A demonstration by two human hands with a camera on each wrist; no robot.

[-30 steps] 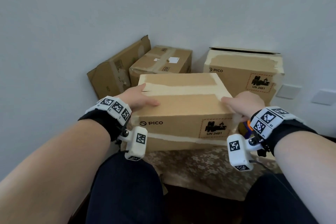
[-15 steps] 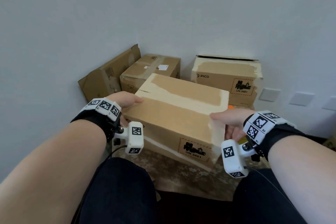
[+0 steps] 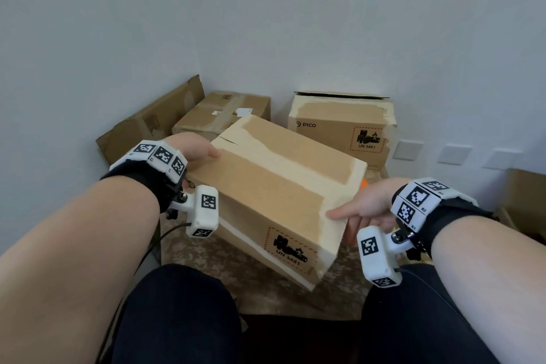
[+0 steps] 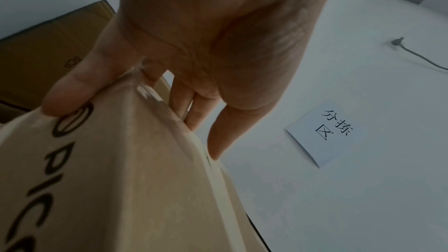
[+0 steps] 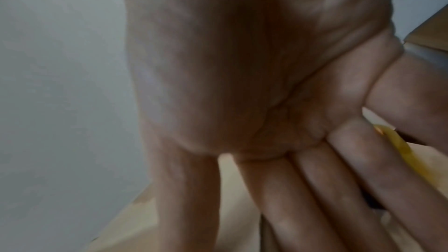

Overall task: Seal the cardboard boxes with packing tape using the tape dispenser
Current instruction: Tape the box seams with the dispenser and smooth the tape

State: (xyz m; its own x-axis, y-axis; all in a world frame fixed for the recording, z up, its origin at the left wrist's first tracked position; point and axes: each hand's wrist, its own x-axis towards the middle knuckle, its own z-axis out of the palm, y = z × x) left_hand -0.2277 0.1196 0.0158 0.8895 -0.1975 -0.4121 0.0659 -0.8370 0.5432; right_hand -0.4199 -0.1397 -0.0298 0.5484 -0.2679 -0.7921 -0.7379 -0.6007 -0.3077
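A taped cardboard box (image 3: 274,186) with a PICO logo and a UN 3481 label is held askew above the patterned surface, its right end nearest me. My left hand (image 3: 196,149) grips its far left corner, thumb on one face, fingers on the adjoining one; the left wrist view shows that corner of the box (image 4: 121,189) up close. My right hand (image 3: 363,210) holds the near right corner, thumb on top, fingers (image 5: 303,208) stretched along the side. An orange bit (image 3: 364,183), perhaps the tape dispenser, peeks out behind the box; the rest is hidden.
A second PICO box (image 3: 339,124) stands at the back right with its lid slightly ajar. A taped box (image 3: 221,112) and a leaning carton (image 3: 147,127) fill the corner. Another carton (image 3: 526,204) is at the right edge. A patterned cover (image 3: 260,289) lies below.
The box has been lifted off the surface and turned clockwise, its right end swinging toward me. Both hands have kept their hold and moved with it.
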